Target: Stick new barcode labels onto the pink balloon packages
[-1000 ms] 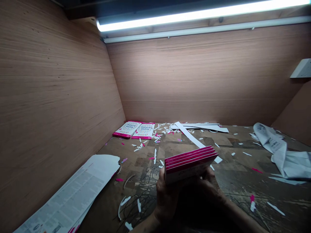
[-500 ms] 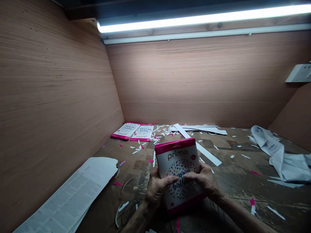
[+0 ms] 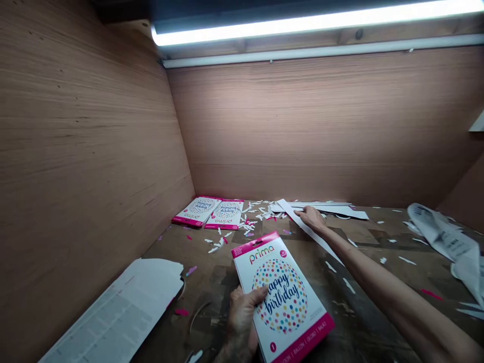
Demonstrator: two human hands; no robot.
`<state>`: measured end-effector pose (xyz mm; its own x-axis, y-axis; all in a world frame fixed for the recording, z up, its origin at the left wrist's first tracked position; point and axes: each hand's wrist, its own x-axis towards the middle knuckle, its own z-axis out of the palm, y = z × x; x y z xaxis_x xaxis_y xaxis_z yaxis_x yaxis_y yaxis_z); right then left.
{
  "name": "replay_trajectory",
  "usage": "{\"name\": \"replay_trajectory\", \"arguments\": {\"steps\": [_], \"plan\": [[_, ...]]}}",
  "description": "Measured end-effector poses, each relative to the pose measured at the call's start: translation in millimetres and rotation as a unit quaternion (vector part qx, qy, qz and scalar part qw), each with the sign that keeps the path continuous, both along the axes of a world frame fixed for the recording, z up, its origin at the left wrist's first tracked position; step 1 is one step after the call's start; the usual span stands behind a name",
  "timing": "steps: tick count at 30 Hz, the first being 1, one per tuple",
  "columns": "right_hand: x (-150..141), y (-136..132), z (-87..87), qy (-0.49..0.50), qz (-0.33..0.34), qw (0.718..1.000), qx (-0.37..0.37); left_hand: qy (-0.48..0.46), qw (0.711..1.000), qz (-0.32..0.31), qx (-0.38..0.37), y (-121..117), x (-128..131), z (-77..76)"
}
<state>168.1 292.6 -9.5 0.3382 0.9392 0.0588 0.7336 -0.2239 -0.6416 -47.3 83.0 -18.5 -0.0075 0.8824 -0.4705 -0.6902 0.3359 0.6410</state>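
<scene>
Prima balloon packet [image 3: 282,297], printed "happy birthday", sits tilted above the scarred wooden bench [image 3: 363,322], clamped along its lower left edge by the left hand [image 3: 242,317], thumb across the front. On my feed, the right hand [image 3: 310,218] reaches out empty and open, its fingers [image 3: 300,214] laid on a long white paper strip [image 3: 313,237]. Two more Prima packets [image 3: 196,212] lie flat near the far wall [image 3: 321,131], beside paper scraps [image 3: 257,214].
</scene>
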Motion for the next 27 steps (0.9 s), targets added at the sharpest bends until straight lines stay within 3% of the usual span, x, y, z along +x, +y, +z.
{"name": "replay_trajectory", "arguments": {"steps": [3,7,12,14,17,19,21,24,27], "plan": [[-2,26,-20.9,-0.024,-0.03,0.999,-0.035,-0.003,1.0,0.015,-0.022,4,-3,-1.5],[-1,39,-41.9,-0.041,-0.055,0.997,-0.035,-0.016,0.999,0.025,-0.04,6,-5,-5.7],[13,39,-37.8,0.012,-0.007,1.0,-0.012,-0.015,0.999,0.024,-0.04,5,-4,-1.7],[17,25,-26.3,0.049,0.042,0.998,0.017,-0.012,0.999,0.027,-0.041,5,-2,0.5],[19,-16,-1.0,0.104,0.128,0.986,0.035,-0.016,0.998,0.035,-0.05,5,0,0.3],[18,-50,17.3,0.136,0.197,0.971,0.013,-0.013,0.998,0.04,-0.056,6,1,-1.8],[16,-82,31.6,0.157,0.29,0.942,-0.06,-0.009,0.998,0.041,-0.049,6,1,-4.0],[10,-111,40.4,0.117,0.392,0.901,-0.142,-0.011,0.999,0.039,-0.031,6,2,-4.7],[3,-119,40.1,0.026,0.447,0.885,-0.128,-0.01,0.999,0.041,-0.027,5,3,-2.2]]}}
